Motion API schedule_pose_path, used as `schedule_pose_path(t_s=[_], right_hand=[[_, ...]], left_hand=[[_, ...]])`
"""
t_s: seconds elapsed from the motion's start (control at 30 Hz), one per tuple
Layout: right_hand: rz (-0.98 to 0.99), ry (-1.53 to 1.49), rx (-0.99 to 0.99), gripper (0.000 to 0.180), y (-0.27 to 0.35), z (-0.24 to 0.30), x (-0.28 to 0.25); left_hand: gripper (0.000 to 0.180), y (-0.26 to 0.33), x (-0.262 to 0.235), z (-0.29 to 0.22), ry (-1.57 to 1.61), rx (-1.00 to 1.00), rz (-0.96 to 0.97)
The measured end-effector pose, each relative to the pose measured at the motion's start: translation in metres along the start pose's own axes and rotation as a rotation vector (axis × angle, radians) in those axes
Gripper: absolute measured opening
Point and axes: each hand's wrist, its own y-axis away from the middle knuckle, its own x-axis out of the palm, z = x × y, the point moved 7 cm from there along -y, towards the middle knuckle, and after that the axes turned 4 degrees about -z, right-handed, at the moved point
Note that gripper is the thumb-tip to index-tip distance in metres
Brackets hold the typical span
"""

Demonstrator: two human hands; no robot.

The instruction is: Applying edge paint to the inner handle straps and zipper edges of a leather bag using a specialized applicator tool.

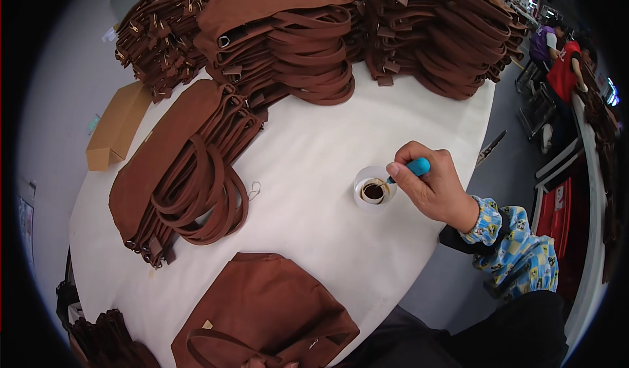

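Observation:
My right hand [429, 181] is closed round the teal handle [418, 166] of a small thin-tipped tool. Its tip reaches down into a small round white cup [362, 201] with dark brown liquid in it. A brown bag [262, 296] with a strap lies flat on the white table [314, 171], close in front of me. Only a sliver of my left hand [265, 364] shows, at the lower edge against the bag; its grip is cut off from view. A patterned blue and yellow sleeve [517, 250] covers my right forearm.
Left of the cup lies a stack of brown bags [170, 165] with looped handles. Taller bag stacks [275, 40] line the far side, beside a pile of brown pieces [160, 40] with metal parts. A cardboard box [118, 125] stands far left. People [563, 73] work at right.

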Motion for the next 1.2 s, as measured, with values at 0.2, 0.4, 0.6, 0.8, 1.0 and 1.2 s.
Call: schedule_pose_path(t_s=[0.2,0.4,0.6,0.8,1.0,1.2], right_hand=[[0.004,0.050,-0.014,0.019,-0.0009,-0.0010,0.0024],[0.002,0.049,-0.014,0.019,-0.0001,-0.0042,0.0025],[0.012,0.061,-0.012,0.020,0.0010,-0.0042,0.0036],[0.023,0.073,-0.007,0.020,0.0011,-0.0045,0.0046],[0.032,0.094,-0.001,0.021,-0.0001,-0.0069,0.0066],[0.024,0.094,-0.009,0.021,0.0005,-0.0081,0.0059]], left_hand=[[0.031,0.0001,-0.0004,0.0008,-0.032,0.002,0.002],[0.033,-0.0010,-0.0003,-0.0014,-0.042,0.014,0.002],[0.034,-0.0001,-0.0008,-0.0010,-0.033,0.002,0.007],[0.035,0.0002,-0.0007,-0.0008,-0.035,0.010,0.001],[0.035,-0.0012,-0.0003,-0.0006,-0.027,0.008,0.005],[0.035,-0.0003,-0.0002,0.0008,-0.028,0.017,-0.005]])
